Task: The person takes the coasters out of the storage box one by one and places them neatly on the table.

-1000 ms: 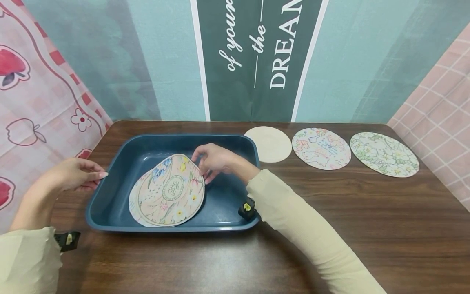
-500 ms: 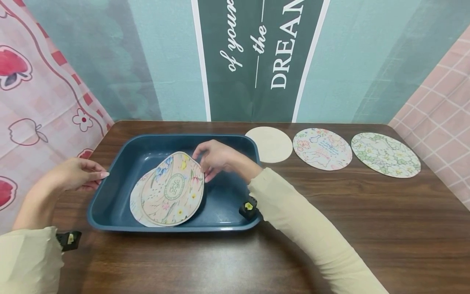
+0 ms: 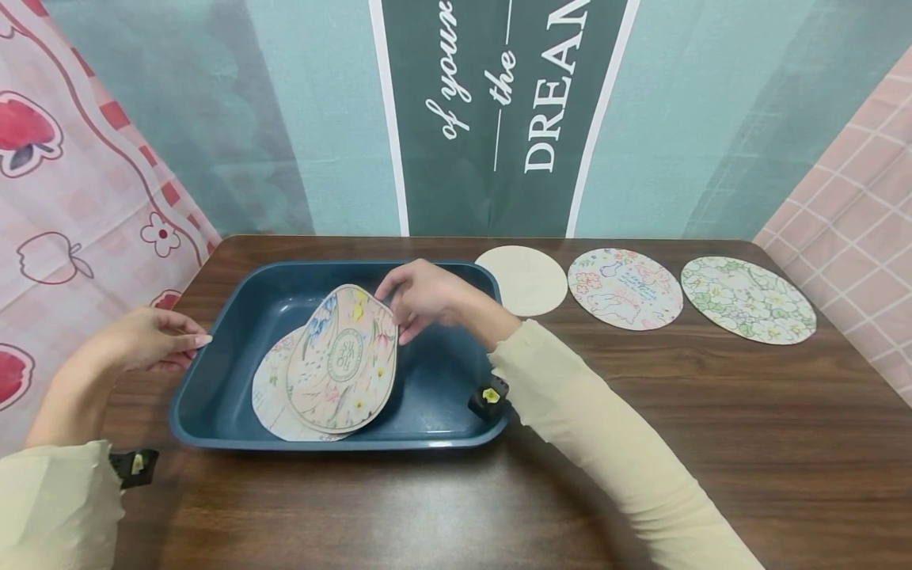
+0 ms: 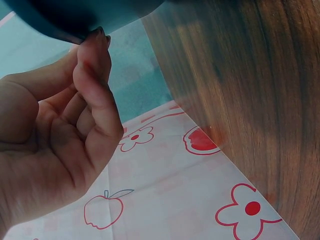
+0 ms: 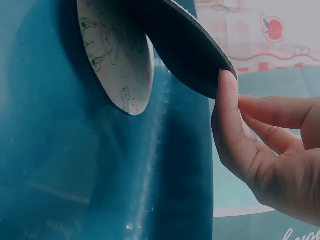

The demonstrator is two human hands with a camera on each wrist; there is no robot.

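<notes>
Two hands at blue tray (image 3: 214,380) on brown table (image 3: 641,443). Left hand (image 3: 146,339), far left: fingers lightly curled, tips touching tray's left rim, not wrapped round it; wrist view shows fingertip (image 4: 95,37) against rim underside. Mid tray: floral mat (image 3: 343,360) tilted up on its far edge, lower edge resting on 2nd mat (image 3: 269,400) lying flat beneath. Right hand (image 3: 426,297) pinches floral mat's raised top-right edge, thumb & fingers clamped on it; rt wrist view shows fingertip (image 5: 227,95) at dark underside. Further right, well apart from tray: plain round mat (image 3: 522,279), then pastel-print mat (image 3: 625,288), then green floral mat (image 3: 746,299), all flat in a row.
</notes>
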